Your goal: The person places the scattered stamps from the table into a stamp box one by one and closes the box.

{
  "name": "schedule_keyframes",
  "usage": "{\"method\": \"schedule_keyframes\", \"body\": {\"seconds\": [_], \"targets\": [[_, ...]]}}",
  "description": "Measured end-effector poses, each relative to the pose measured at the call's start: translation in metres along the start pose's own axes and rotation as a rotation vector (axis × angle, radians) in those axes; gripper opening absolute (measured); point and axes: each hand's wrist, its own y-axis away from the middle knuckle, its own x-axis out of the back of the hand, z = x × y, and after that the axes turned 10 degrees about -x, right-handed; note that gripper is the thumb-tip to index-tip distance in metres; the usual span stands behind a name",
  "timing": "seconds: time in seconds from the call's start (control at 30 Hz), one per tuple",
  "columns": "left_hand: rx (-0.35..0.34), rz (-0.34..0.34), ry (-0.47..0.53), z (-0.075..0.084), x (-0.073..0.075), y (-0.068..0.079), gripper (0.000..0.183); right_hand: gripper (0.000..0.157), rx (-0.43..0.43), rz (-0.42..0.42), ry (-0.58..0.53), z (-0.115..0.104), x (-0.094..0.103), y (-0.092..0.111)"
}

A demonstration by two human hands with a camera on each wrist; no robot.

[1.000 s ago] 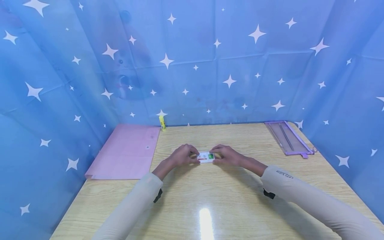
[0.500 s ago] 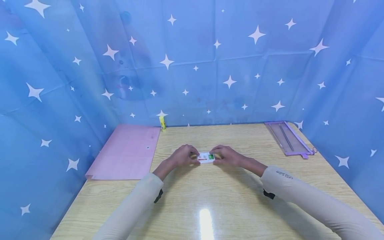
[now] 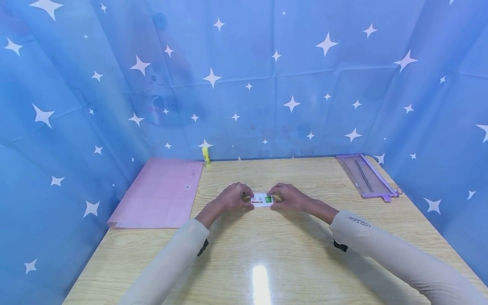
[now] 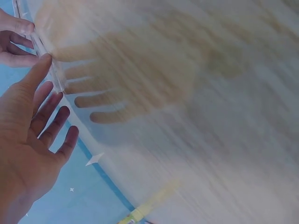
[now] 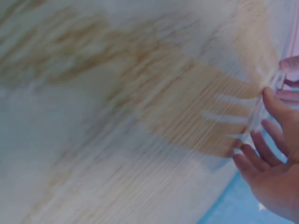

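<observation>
A small flat white rectangular piece [image 3: 261, 200] with a green square and reddish print lies low over the middle of the wooden table. My left hand [image 3: 232, 198] pinches its left end between thumb and fingers. At the opposite end, my right hand [image 3: 289, 198] pinches it the same way. In the left wrist view the left hand [image 4: 35, 121] has its thumb at the near edge and its other fingers spread behind. The right wrist view shows the piece edge-on as a thin clear strip [image 5: 256, 114], with the right hand [image 5: 275, 158] around its end. Fingertips hide both ends.
A pink folder [image 3: 160, 195] lies on the table's left side. Beside its far corner stands a yellow glue stick [image 3: 206, 156]. At the back right rests a purple mesh zip pouch [image 3: 366, 176] with thin sticks inside. A blue starry curtain [image 3: 251, 101] hangs behind the table [image 3: 232, 258].
</observation>
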Motion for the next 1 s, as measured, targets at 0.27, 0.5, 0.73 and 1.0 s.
{"method": "schedule_keyframes", "body": {"seconds": [0.27, 0.5, 0.73, 1.0], "targets": [[0.036, -0.009, 0.048, 0.0012, 0.001, -0.0032, 0.041, 0.04, 0.009, -0.006, -0.002, 0.0004, 0.0049, -0.0042], [0.042, -0.018, 0.056, 0.0018, -0.001, -0.0022, 0.043, 0.041, -0.008, -0.036, -0.003, 0.0014, 0.0061, -0.0017], [0.028, -0.014, 0.06, 0.0029, -0.0001, -0.0012, 0.045, 0.043, 0.003, -0.044, -0.004, -0.0001, 0.0071, -0.0002], [0.035, -0.029, -0.021, 0.0046, 0.0066, -0.0005, 0.063, 0.053, 0.004, -0.027, -0.017, 0.0028, 0.0088, 0.0033]]}}
